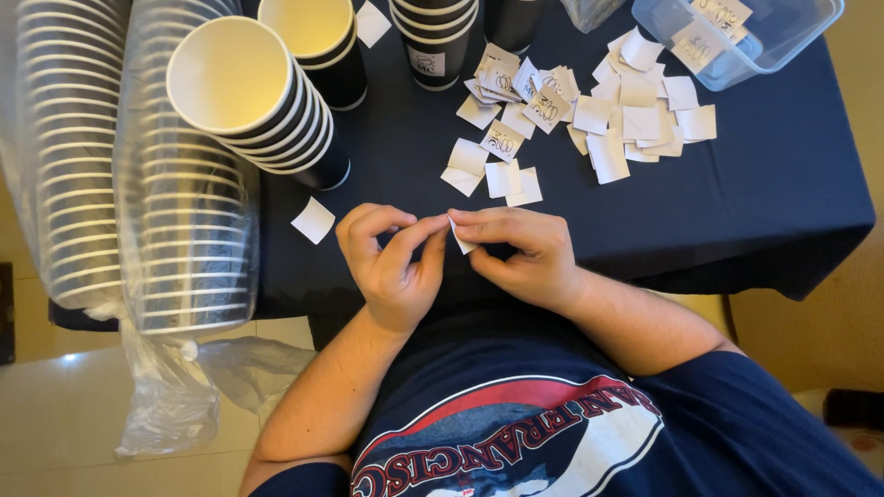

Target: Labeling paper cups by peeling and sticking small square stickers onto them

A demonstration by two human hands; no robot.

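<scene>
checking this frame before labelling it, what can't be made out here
Head view, the only one:
- Paper slip: mostly hidden by the left hand and right hand pinching it; its face can't be seen.
- Plastic box: cut off by the top edge.
- Sleeved cup stacks: tops cut off, count blurred by plastic.

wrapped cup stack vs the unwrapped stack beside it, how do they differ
The wrapped stack sits in clear plastic; the unwrapped stack is bare. The wrapped stack is much longer, with many white rims showing, and runs past the table edge; the unwrapped stack holds only a few cups and lies on the dark cloth. Both are dark paper cups with white rims, lying tilted.
</scene>
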